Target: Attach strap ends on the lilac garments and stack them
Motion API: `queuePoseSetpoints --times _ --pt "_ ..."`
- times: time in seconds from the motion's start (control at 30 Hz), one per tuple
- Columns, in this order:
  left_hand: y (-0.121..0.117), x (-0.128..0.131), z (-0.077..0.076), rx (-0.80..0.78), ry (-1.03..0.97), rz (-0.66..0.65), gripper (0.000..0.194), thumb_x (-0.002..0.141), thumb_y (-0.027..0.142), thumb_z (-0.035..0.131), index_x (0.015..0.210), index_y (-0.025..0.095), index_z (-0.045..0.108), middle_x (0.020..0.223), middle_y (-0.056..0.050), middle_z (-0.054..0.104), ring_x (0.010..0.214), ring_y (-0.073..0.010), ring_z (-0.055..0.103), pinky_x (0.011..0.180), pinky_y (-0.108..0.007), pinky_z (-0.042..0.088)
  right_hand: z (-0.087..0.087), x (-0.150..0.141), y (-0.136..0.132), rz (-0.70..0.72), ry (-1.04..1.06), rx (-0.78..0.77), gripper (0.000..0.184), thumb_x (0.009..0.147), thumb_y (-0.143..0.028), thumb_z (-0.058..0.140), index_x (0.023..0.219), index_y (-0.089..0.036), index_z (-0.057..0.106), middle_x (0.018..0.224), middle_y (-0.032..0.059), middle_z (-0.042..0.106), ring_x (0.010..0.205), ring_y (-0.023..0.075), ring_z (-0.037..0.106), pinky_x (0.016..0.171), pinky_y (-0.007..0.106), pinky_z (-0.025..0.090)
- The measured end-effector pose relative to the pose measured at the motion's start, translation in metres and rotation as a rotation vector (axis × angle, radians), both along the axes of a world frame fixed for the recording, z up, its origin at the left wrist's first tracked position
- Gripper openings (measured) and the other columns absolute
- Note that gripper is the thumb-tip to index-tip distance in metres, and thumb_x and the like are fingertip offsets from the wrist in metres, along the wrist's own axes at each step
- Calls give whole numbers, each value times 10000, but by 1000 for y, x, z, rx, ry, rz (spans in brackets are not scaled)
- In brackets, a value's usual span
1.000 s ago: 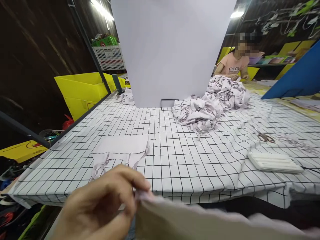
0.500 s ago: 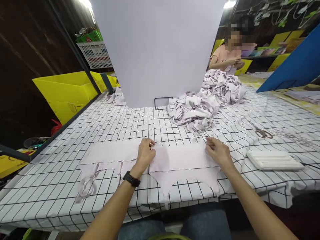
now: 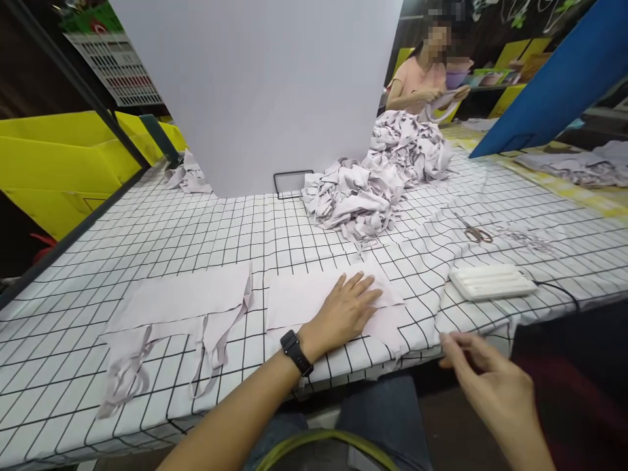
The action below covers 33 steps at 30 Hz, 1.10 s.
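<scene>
My left hand [image 3: 346, 311], a black watch at its wrist, lies flat with fingers spread on a pale pink cut cloth piece [image 3: 299, 294]. That piece has a dark line across it, and my hand and forearm hide part of its lower side. Beyond the table's front edge, my right hand [image 3: 490, 379] hangs with fingers loosely curled, a gap showing behind the thumb and nothing visible in it. A second pale pink piece [image 3: 184, 294] with dangling straps rests on the checked tablecloth to the left.
Crumpled pale cloth pieces [image 3: 353, 196] are heaped before a tall whitish panel [image 3: 265, 91]. Scissors [image 3: 475, 233] and a white box-like device [image 3: 493, 282] with a dark cord lie at right. A co-worker [image 3: 417, 82] handles cloth behind the heap. A blue panel [image 3: 544, 85] leans at far right.
My left hand has moved right and flattened onto the right-hand cloth piece. My right hand has left that cloth and come down past the table edge. The view has shifted right.
</scene>
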<state>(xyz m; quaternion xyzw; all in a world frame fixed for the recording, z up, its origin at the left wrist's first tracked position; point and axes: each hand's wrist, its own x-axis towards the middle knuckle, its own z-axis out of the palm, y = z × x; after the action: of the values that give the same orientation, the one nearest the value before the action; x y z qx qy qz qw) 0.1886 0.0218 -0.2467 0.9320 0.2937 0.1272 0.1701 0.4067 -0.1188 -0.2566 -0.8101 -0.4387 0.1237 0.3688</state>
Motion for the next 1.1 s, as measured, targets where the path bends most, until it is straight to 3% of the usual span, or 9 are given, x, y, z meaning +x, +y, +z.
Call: queuePoseSetpoints --times 0.07,0.2,0.33,0.67,0.87,1.1 --pt "-1 11 -2 -5 31 -52 472 1080 412 343 1511 237 427 1648 -68 332 1552 -272 230 1263 -564 194 -12 -13 -11 61 191 -61 379 743 -612 686 753 -235 728 657 26 715 627 230 674 581 283 505" --pt "-6 24 -13 13 67 -106 541 1080 495 263 1554 255 363 1658 -52 296 1563 -259 193 1264 -592 131 -28 -38 -8 174 488 52 401 729 -606 740 690 -211 684 684 12 655 671 197 603 643 267 488" --pt "-9 24 -21 81 73 -94 563 1073 520 260 1560 256 361 1653 -49 307 1561 -252 200 1263 -587 140 -31 -54 -5 129 602 113 452 744 -646 742 715 -204 649 692 22 644 683 199 590 643 274 483" --pt "-9 23 -14 45 100 -114 636 1048 581 308 1567 215 340 1668 -79 252 1567 -278 167 1259 -600 91 -47 -89 -6 -42 749 265 475 713 -661 759 829 -241 568 760 -4 592 738 193 582 694 277 501" --pt "-9 22 -15 70 77 -119 729 999 675 348 1566 217 346 1661 -91 275 1561 -298 189 1254 -608 113 -45 -81 -14 92 743 155 482 771 -672 714 669 -205 649 623 12 586 659 203 574 659 298 485" --pt "-8 22 -19 90 62 -112 735 998 681 336 1567 216 348 1659 -92 283 1555 -297 213 1256 -598 104 -35 -45 -74 274 524 -136 576 797 -747 605 563 -227 682 755 102 741 925 341 702 841 370 514"
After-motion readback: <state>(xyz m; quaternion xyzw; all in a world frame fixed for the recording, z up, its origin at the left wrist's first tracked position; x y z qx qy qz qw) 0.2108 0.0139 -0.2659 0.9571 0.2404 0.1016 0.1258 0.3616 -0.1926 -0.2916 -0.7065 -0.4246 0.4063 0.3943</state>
